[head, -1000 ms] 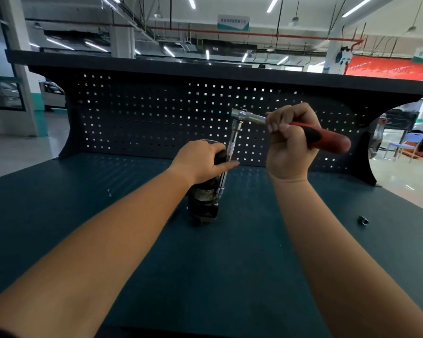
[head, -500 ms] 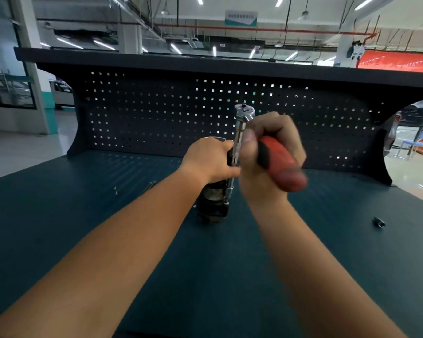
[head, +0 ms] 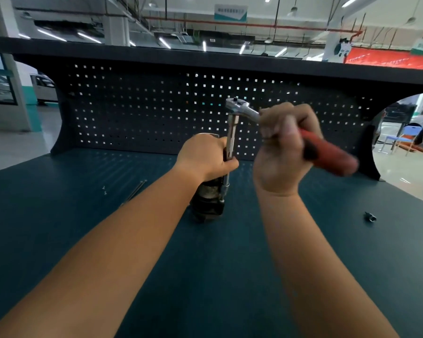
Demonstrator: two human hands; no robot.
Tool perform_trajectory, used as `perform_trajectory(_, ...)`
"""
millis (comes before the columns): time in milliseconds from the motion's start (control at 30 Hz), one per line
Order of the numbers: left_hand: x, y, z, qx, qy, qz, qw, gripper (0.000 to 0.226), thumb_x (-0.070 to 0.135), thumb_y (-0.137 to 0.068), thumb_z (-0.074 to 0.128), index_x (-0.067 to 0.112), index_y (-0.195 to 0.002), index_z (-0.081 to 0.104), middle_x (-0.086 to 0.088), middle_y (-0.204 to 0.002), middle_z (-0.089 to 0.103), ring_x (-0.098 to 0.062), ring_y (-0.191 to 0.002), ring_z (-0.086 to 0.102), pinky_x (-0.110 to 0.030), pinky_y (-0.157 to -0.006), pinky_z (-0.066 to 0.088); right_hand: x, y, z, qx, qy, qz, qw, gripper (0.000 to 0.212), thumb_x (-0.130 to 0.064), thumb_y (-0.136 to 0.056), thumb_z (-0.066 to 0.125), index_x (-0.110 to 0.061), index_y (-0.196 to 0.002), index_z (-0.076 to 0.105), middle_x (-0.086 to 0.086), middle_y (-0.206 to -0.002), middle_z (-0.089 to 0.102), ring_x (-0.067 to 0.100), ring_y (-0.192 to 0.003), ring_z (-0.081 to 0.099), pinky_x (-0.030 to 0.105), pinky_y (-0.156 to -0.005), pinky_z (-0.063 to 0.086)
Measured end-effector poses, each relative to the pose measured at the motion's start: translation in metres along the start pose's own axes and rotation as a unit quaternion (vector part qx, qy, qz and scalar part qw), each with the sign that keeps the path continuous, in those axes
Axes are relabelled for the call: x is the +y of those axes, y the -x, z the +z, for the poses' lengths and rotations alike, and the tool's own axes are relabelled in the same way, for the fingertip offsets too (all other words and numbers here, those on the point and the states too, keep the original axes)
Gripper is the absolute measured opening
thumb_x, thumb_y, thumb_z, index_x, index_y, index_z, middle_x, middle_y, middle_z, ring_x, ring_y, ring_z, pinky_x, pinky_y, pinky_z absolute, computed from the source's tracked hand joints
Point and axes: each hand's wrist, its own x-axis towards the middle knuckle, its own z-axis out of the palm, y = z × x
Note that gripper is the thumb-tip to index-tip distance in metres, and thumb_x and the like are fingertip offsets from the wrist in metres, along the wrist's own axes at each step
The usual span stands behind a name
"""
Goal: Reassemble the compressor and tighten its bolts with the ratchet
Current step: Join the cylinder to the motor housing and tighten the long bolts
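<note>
A: Two hands are logged above the workbench [head: 205, 276]. Grip state?

B: The left hand [head: 203, 159] is wrapped round the top of the compressor [head: 208, 201], which is stood upright mid-bench. The right hand [head: 282, 147] is clenched on the red handle of the ratchet [head: 237, 104].

A: Axis?

B: The extension bar [head: 231, 140] is held vertical down the compressor's right flank (bolt hidden). The handle is angled rightward, nearer the right arm. A pegboard [head: 144, 106] is noted behind.

Both bare forearms reach forward, nearly parallel. The left hand [head: 203, 158] curls over the top of the dark cylindrical metal compressor [head: 208, 203]. To its right and slightly higher, the right hand [head: 282, 147] fists around the red-handled chrome ratchet [head: 327, 154].
</note>
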Motion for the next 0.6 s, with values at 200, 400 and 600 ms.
perform_trajectory(200, -0.001, 0.003, 0.007, 0.019, 0.021, 0.042, 0.999, 0.018, 0.048, -0.082, 0.048, 0.031, -0.078, 0.052, 0.007, -0.061, 0.043, -0.019, -0.066, 0.049, -0.026, -0.048, 0.026, 0.005, -0.043, -0.048, 0.235, -0.306, 0.265, 0.883, 0.024, -0.025, -0.069, 0.04, -0.014, -0.048, 0.043, -0.003, -0.044, 0.032, 0.013, -0.037, 0.032, 0.024, -0.055, 0.042)
perform_trajectory(400, 0.007, -0.005, 0.008, 0.007, 0.012, 0.019, 1.0, 0.032, 0.054, -0.084, 0.045, 0.029, -0.096, 0.06, 0.007, -0.068, 0.047, -0.017, -0.075, 0.05, -0.028, -0.057, 0.035, 0.004, -0.05, -0.051, 0.258, -0.288, 0.241, 0.89, 0.021, -0.023, -0.069, 0.042, -0.015, -0.05, 0.041, -0.003, -0.044, 0.032, 0.013, -0.038, 0.031, 0.024, -0.056, 0.043)
perform_trajectory(600, -0.008, -0.003, 0.011, 0.055, 0.006, 0.035, 0.998, 0.045, 0.062, -0.079, 0.041, 0.028, -0.097, 0.063, 0.013, -0.058, 0.035, -0.016, -0.07, 0.044, -0.027, -0.055, 0.027, -0.002, -0.039, -0.035, 0.198, -0.242, 0.205, 0.928, 0.047, -0.018, -0.092, 0.031, -0.016, -0.048, 0.045, -0.003, -0.046, 0.036, 0.012, -0.041, 0.035, 0.025, -0.057, 0.048)
